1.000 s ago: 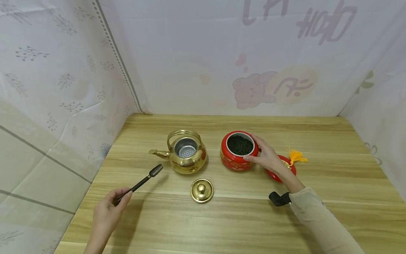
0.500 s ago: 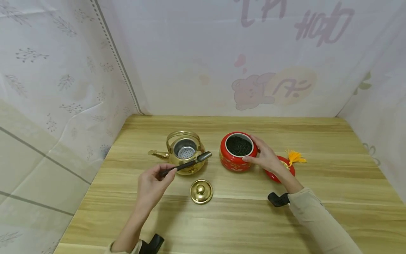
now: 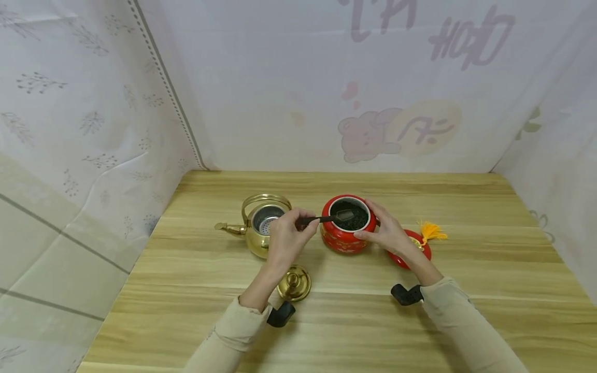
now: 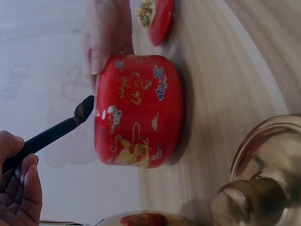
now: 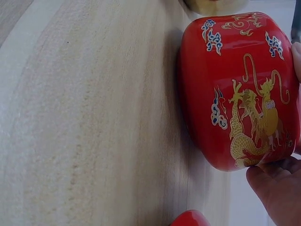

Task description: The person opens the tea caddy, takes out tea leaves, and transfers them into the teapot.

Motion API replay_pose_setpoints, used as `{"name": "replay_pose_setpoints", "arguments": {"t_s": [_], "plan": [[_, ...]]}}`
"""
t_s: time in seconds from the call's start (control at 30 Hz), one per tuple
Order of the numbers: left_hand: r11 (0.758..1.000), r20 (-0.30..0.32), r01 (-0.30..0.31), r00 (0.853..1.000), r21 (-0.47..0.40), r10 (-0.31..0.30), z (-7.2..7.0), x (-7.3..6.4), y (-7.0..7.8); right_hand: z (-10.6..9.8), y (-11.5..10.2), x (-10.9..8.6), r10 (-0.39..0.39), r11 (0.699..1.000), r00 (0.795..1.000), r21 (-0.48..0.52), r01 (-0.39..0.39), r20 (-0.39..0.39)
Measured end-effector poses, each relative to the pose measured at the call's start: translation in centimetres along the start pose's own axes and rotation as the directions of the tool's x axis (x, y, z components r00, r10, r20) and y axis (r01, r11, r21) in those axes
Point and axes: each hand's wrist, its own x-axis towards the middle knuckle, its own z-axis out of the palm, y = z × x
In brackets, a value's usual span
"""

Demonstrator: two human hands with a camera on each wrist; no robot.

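Left fingers (image 4: pixel 32 186) pinch a scoop (image 3: pixel 326 219); wall lettering (image 3: pixel 470 40) perhaps includes "HO".

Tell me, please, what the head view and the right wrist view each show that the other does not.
Only the head view shows the tea leaves inside the red jar, the strainer in the teapot and the yellow tassel. Only the right wrist view shows a clear gold dragon on the jar's side. Both show the jar with the right hand on it, part of the red lid and the wooden table.
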Motion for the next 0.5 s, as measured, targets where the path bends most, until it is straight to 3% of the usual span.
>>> {"name": "replay_pose_setpoints", "arguments": {"t_s": [0.2,0.5], "plan": [[0.998,0.016,-0.014,1.0,0.069,0.013,1.6,1.2,-0.1,0.0,0.1,0.0,0.016,1.0,1.0,0.0,-0.016,0.004],[0.989,0.072,-0.039,0.997,0.144,0.029,2.8,2.2,0.0,0.1,0.2,0.0,0.015,1.0,1.0,0.014,-0.015,0.009]]}}
